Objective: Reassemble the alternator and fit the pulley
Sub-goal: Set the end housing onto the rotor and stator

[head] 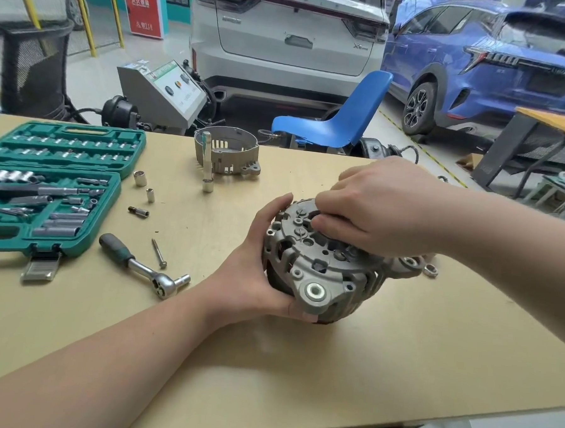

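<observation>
The grey cast alternator body (317, 268) lies on the tan table (299, 362) right of centre, its end cover facing up. My left hand (258, 274) grips its left side, thumb under the mounting lug. My right hand (376, 212) rests on top of the cover with fingers curled down onto it; what the fingertips hold is hidden. A second housing half (227, 150) stands at the table's far edge. A nut (431, 271) lies just right of the alternator. One long bolt (159, 253) lies left of it.
An open green socket case (47, 185) fills the table's left. A ratchet (141, 265), loose sockets (140, 178), a bit (138, 211) and an extension bar (207, 164) lie between case and alternator. Beyond the table stand a blue chair (342, 115) and parked cars.
</observation>
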`<state>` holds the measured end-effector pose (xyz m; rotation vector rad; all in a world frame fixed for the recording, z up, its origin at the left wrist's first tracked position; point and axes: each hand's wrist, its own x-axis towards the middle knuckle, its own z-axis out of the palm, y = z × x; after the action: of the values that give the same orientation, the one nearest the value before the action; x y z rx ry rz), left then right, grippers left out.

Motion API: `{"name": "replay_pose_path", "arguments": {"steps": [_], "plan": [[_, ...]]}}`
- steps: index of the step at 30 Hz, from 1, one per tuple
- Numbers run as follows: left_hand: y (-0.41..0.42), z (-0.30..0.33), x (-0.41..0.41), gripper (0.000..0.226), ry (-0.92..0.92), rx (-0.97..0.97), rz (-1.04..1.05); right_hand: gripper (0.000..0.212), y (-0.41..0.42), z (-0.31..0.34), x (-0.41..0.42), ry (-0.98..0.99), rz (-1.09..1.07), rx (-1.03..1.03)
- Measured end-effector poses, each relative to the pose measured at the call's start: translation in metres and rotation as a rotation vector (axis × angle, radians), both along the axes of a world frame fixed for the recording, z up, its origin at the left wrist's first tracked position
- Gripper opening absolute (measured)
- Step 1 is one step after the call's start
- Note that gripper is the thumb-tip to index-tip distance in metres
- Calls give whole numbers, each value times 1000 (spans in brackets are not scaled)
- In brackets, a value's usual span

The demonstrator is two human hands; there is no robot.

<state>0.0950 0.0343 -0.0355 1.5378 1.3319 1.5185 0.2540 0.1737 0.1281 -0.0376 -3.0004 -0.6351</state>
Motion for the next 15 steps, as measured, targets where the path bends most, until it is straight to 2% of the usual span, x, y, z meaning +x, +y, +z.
{"name": "replay_pose_path", "arguments": {"steps": [8,15], "plan": [[-2,4,6,137,-11,79,25,69,5,10,-6,-132,47,128],[2,9,14,126,-35,93,107,59,14,6,-3,-121,31,81]]}}
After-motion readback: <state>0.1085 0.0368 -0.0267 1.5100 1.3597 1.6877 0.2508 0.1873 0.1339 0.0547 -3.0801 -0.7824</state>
